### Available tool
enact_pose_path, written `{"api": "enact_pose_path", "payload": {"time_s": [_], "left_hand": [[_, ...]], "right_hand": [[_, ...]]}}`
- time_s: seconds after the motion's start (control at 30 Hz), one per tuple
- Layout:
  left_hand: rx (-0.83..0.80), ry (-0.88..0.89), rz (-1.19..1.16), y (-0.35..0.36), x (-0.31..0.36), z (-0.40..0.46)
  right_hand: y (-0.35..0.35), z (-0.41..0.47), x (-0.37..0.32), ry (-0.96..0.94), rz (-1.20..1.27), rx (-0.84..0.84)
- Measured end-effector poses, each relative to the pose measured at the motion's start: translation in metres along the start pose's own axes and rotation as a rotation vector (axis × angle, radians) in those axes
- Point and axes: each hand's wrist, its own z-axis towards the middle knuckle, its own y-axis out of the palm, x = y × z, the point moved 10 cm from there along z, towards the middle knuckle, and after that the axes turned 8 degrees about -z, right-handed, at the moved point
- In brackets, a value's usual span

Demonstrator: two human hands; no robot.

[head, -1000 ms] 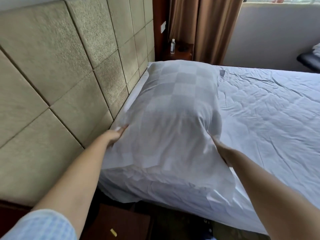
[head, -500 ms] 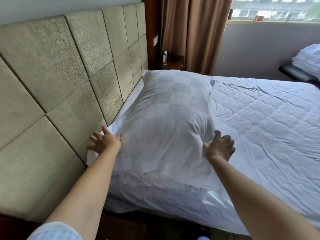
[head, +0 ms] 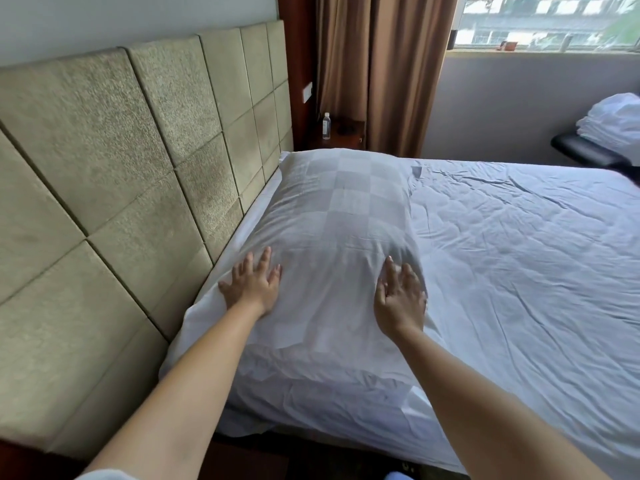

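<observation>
A white pillow (head: pixel 332 220) with a faint checked weave lies along the head of the bed, beside the padded headboard (head: pixel 121 188). My left hand (head: pixel 252 284) rests flat on the pillow's near left part, fingers spread and straight. On the near right edge of the pillow lies my right hand (head: pixel 400 297), palm down with straight fingers. Neither hand holds anything. A wrinkled white sheet (head: pixel 519 254) covers the bed to the right of the pillow.
A small wooden nightstand (head: pixel 341 135) with a clear water bottle (head: pixel 326 125) stands beyond the bed's far corner, in front of brown curtains (head: pixel 377 71). At far right a dark bench (head: pixel 585 150) carries folded white linen (head: pixel 613 119). A window is at upper right.
Both hands have let go of the pillow's sides and now lie flat on its top. The pillow has settled onto the bed, and my view has risen.
</observation>
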Motion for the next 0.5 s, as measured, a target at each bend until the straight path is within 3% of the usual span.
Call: {"api": "enact_pose_path", "payload": {"time_s": [0.1, 0.27, 0.37, 0.5], "left_hand": [[0.082, 0.093, 0.031, -0.007, 0.018, -0.006], [0.007, 0.101, 0.079, 0.001, 0.024, -0.003], [0.015, 0.105, 0.091, -0.002, 0.028, -0.001], [0.027, 0.089, 0.050, -0.009, 0.032, 0.006]], "right_hand": [[-0.002, 0.000, -0.005, -0.054, -0.039, 0.033], [-0.019, 0.009, -0.016, -0.112, -0.086, 0.110], [-0.008, 0.018, -0.039, -0.199, -0.210, 0.024], [-0.033, 0.033, -0.069, -0.236, -0.174, 0.175]]}}
